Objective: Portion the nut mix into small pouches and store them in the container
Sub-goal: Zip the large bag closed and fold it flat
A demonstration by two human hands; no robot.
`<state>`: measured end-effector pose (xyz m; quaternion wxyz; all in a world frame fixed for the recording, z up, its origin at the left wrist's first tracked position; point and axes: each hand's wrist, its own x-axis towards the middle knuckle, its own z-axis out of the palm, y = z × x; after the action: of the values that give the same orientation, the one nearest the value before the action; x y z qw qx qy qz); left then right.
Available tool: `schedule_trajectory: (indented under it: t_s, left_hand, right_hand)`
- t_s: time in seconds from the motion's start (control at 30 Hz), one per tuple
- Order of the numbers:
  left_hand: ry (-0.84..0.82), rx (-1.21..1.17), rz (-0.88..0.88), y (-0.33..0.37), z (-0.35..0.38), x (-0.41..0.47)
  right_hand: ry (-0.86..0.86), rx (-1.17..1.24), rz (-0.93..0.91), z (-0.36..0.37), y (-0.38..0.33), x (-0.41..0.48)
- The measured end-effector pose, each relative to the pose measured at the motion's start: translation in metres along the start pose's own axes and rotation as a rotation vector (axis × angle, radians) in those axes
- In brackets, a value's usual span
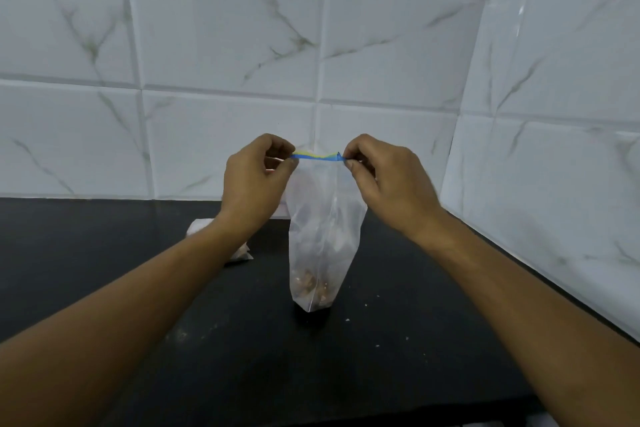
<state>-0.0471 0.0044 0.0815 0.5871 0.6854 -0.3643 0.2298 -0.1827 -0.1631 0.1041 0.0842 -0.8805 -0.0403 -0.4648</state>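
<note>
Pouch upright over the middle of the black counter; cannot tell if its base touches. Left hand and right hand each pinch one end of the blue-and-yellow zip strip, thumb against forefinger, strip taut between them. A few nuts sit at the bottom. Likely risks: the two colours look parted mid-strip, so the seal may close only at the ends and leak later; one pinch slipping would tip the pouch and scatter nuts. Second pouch lies behind the left forearm; no container in sight
</note>
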Motion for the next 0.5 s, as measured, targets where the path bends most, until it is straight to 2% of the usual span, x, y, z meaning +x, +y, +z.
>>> schedule_trajectory:
  t_s: [0.13,0.23,0.4,0.5]
  left_hand:
    - [-0.111,-0.167,-0.080,0.000,-0.004,0.004]
    - [-0.280,-0.283,-0.097,0.002,-0.010,0.006]
    - [-0.531,-0.139,-0.064,0.000,-0.023,0.013]
    - [-0.592,-0.066,-0.033,0.005,-0.028,0.016]
  right_hand:
    - [-0.047,0.064,0.033,-0.004,0.004,0.002]
    - [-0.081,0.098,0.026,-0.009,0.008,0.002]
    - [-0.181,0.227,0.072,-0.019,0.014,0.005]
    - [-0.255,0.279,0.169,-0.022,0.018,0.008]
